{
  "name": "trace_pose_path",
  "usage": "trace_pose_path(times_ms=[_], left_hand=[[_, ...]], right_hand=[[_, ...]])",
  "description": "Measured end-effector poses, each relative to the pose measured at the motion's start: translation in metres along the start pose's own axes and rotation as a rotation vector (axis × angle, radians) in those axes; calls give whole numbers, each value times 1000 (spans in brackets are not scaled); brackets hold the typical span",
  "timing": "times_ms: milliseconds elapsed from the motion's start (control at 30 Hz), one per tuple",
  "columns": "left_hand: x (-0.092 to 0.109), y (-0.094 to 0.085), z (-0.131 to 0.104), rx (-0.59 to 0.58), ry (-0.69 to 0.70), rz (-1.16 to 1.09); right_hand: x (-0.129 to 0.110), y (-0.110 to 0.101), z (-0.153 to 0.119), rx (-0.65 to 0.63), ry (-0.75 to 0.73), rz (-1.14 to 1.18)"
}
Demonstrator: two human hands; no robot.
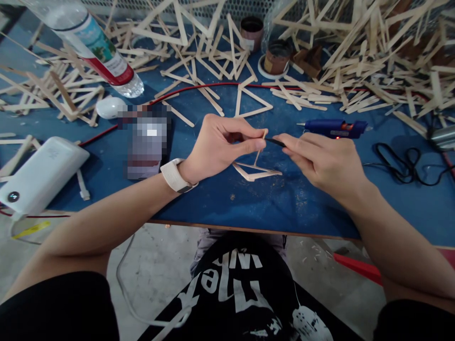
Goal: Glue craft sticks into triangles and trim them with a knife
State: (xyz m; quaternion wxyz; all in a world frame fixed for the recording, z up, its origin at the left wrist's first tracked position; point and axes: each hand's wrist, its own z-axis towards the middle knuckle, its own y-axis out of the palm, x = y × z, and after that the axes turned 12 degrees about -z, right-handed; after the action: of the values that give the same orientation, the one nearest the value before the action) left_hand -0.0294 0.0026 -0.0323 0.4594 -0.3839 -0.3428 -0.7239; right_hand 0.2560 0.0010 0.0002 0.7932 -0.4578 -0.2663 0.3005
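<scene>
Near the middle of the blue table [213, 199], my left hand [227, 144] pinches the upper end of a thin wooden stick [259, 154]. Below that stick, a triangular frame of wooden sticks [252, 176] appears joined to its lower end. My right hand [320, 163] is closed around a slim black tool [275, 141]. The tool's tip is close to the top of the pinched stick, by my left fingertips; whether they touch is unclear. Most of the tool is hidden in my right hand.
A blue glue gun [332, 128] lies beyond my right hand, with a black cable [405, 166] farther right. At left are a phone [147, 147], a white power bank [42, 175] and a bottle [103, 57]. Wooden sticks [373, 52] and small pots [277, 58] line the back.
</scene>
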Motion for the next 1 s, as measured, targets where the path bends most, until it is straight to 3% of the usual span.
trace_pose_path(times_ms=[167, 233, 367, 467, 567, 700, 833, 900, 933, 1000], left_hand=[[-4, 3, -3, 19, -254, -177], [-3, 2, -2, 34, -276, -188], [4, 3, 0, -27, -26, 49], [10, 9, -4, -153, 147, 227], [14, 17, -11, -193, 181, 320], [18, 21, -18, -187, 116, 434], [33, 10, -26, -295, -6, 438], [49, -3, -33, -352, 1, 562], [58, -12, -37, -317, 22, 713], [77, -33, -46, -113, 26, 1091]], right_hand=[[-1, -1, -1, 75, -33, -212], [-2, 1, 0, 92, 30, -182], [-3, 3, 2, 154, 179, 44], [-8, 3, 3, 231, 146, 247], [-16, 2, 4, 311, 50, 345], [-20, 5, 5, 369, 52, 343], [-16, 10, 4, 300, 10, 382], [-16, 12, 3, 270, -3, 410], [-17, 12, 3, 266, -3, 418], [-19, 10, 2, 278, 3, 422]])
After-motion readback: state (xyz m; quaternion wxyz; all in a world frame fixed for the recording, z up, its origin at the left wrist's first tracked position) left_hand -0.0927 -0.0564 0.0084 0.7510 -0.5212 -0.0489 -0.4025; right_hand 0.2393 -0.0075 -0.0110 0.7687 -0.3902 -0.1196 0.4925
